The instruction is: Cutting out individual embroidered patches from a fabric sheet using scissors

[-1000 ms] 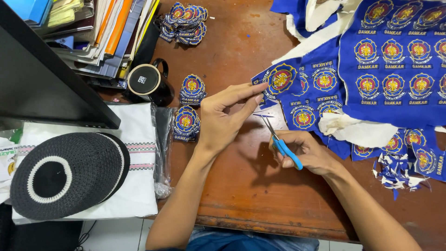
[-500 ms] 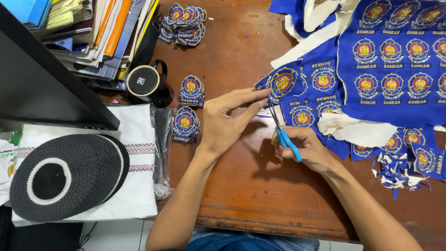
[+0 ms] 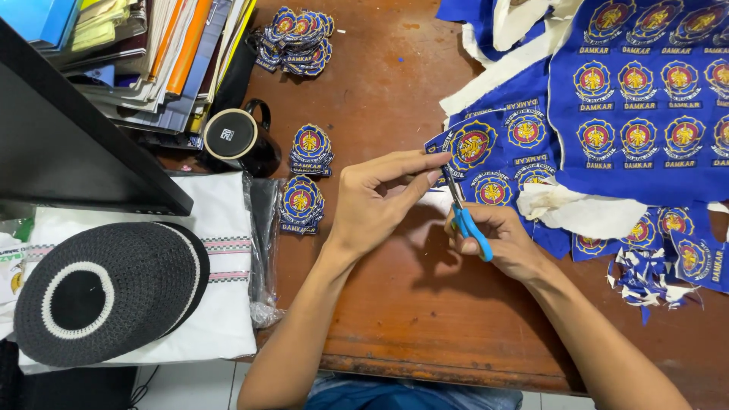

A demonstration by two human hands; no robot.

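Head view: left hand (image 3: 372, 209) fingers pinch blue badge sheet (image 3: 486, 148); right hand (image 3: 501, 239) closed round scissors (image 3: 465, 216). Keep cloth taut, cut tight along badge edge

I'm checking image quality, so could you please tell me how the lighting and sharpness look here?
Head view: even light, sharp throughout; the left hand and right hand cast a soft shadow on the table; mild sheen on the wood, no harsh glare.
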